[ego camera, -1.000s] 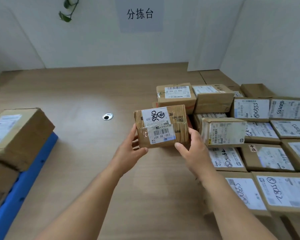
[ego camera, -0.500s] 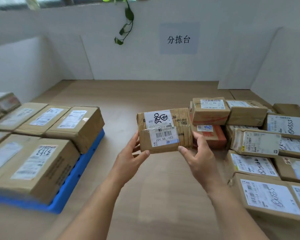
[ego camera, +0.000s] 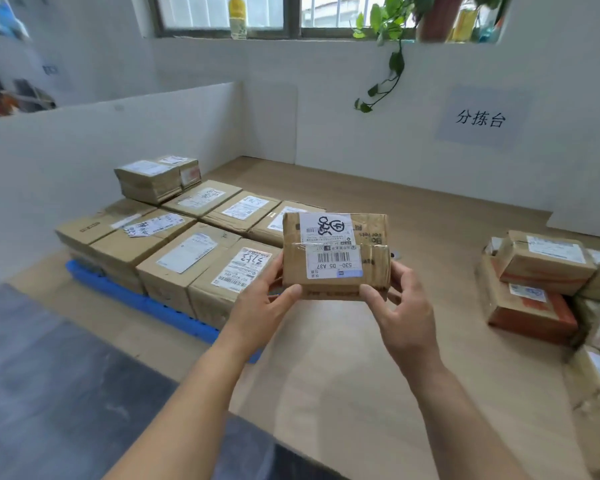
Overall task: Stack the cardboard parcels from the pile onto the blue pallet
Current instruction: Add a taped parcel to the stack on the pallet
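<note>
Both hands are holding a small cardboard parcel (ego camera: 336, 256) up in mid-air.

The left hand (ego camera: 262, 306) and right hand (ego camera: 400, 308) are gripping its lower corners, thumbs in front, forearms reaching forward; it is hovering just right of the loaded blue pallet (ego camera: 142, 299), apparently apart from the pile (ego camera: 541, 285).

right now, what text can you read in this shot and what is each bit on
"分拣台": wall sign.
"530- D5 A37", upside down: label on the held parcel.
Handwritten, perhaps "3153": label on the front parcel on the blue pallet.
Other labels: too small or blurred.
</note>
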The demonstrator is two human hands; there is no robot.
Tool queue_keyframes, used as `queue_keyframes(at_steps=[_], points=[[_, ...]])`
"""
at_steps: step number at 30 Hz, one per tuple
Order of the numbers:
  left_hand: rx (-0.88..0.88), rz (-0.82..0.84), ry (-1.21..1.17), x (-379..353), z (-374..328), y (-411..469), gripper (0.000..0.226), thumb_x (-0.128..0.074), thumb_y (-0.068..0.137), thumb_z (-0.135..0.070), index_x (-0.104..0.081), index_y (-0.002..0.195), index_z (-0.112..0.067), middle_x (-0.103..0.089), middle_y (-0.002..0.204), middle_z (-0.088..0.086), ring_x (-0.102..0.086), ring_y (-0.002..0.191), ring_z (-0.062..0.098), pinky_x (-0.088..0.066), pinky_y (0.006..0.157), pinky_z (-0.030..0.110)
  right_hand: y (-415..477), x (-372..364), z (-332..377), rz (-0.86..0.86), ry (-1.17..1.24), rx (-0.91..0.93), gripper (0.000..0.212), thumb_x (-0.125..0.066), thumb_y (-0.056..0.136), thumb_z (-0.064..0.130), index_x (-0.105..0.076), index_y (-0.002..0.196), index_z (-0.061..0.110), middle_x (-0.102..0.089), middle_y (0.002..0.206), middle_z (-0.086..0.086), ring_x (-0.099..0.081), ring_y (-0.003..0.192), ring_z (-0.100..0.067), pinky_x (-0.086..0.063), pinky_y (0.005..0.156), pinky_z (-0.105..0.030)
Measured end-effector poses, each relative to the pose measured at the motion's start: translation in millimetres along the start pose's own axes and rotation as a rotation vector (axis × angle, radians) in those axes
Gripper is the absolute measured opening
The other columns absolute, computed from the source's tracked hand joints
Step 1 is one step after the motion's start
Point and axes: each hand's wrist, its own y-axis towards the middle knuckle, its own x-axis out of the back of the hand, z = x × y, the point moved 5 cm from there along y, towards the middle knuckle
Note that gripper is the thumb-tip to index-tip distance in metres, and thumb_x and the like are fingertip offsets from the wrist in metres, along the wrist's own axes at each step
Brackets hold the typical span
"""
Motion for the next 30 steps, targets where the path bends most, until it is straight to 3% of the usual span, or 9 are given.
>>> queue_keyframes(at_steps=[4,8,10,13,16,23,26,30], points=[[0.009,-0.034,-0.001,50.3,14.9,-18.3,0.056,-0.057,0.092,-0.017,-0.036,0.123,-0.059,-0.062,0.108,-0.033,-0.058,0.101,-0.013,-0.043,0.081,0.004,-16.8,-45.1,23.5,0.032,0.022,0.026,0.046,-0.071,0.082,0.025,-0.052,0.124,0.022,-0.061,0.114,0.007,-0.060,0.103,-0.014,-0.050,0.091,-0.040],[0.030,-0.102,0.050,101.4,37.0,-32.9,0.058,-0.060,0.091,-0.023,-0.033,0.119,-0.066,-0.060,0.112,-0.034,-0.056,0.108,-0.006,-0.043,0.097,0.021,-33.6,-90.6,44.7,0.075,0.042,0.047,0.046,-0.071,0.081,0.030,-0.052,0.123,0.026,-0.061,0.116,0.007,-0.060,0.105,-0.016,-0.050,0.090,-0.041],[0.038,-0.124,0.047,124.1,47.9,-37.6,0.058,-0.060,0.091,-0.022,-0.033,0.116,-0.066,-0.059,0.111,-0.034,-0.056,0.105,-0.009,-0.043,0.098,0.022,-40.3,-113.1,53.1,0.099,0.050,0.049,0.045,-0.071,0.083,0.026,-0.052,0.124,0.025,-0.060,0.117,0.006,-0.059,0.106,-0.015,-0.050,0.092,-0.040],[0.055,-0.146,0.041,151.4,63.6,-41.5,0.056,-0.059,0.092,-0.019,-0.033,0.115,-0.063,-0.056,0.099,-0.042,-0.054,0.096,-0.020,-0.041,0.086,0.006,-45.4,-142.5,62.8,0.142,0.040,0.066,0.044,-0.070,0.084,0.025,-0.052,0.124,0.022,-0.060,0.118,0.006,-0.059,0.106,-0.015,-0.051,0.091,-0.040],[0.069,-0.157,0.028,171.6,75.9,-38.5,0.055,-0.059,0.092,-0.018,-0.034,0.116,-0.059,-0.055,0.102,-0.040,-0.052,0.094,-0.024,-0.038,0.076,-0.003,-43.3,-167.0,68.3,0.173,0.024,0.092,0.044,-0.069,0.085,0.025,-0.052,0.125,0.017,-0.061,0.117,0.005,-0.059,0.105,-0.015,-0.052,0.090,-0.039],[0.108,-0.227,0.032,220.6,111.3,-5.3,0.058,-0.065,0.087,-0.025,-0.038,0.129,-0.055,-0.058,0.123,-0.023,-0.055,0.107,-0.010,-0.041,0.096,0.017,-12.5,-233.0,70.8,0.183,0.083,0.084,0.046,-0.072,0.081,0.026,-0.055,0.123,0.024,-0.062,0.115,0.009,-0.061,0.106,-0.015,-0.051,0.091,-0.041],[0.128,-0.239,0.038,242.6,123.4,17.3,0.057,-0.065,0.087,-0.025,-0.040,0.130,-0.052,-0.059,0.122,-0.022,-0.056,0.105,-0.011,-0.043,0.096,0.015,6.0,-264.8,71.2,0.189,0.091,0.091,0.045,-0.073,0.081,0.022,-0.055,0.123,0.024,-0.063,0.112,0.009,-0.060,0.105,-0.012,-0.051,0.091,-0.039],[0.163,-0.236,0.018,274.6,137.1,50.5,0.056,-0.067,0.086,-0.024,-0.045,0.132,-0.047,-0.061,0.120,-0.022,-0.056,0.111,-0.005,-0.043,0.104,0.030,28.6,-305.5,74.7,0.203,0.100,0.084,0.045,-0.072,0.081,0.023,-0.054,0.123,0.022,-0.063,0.111,0.006,-0.059,0.104,-0.010,-0.053,0.089,-0.037]])
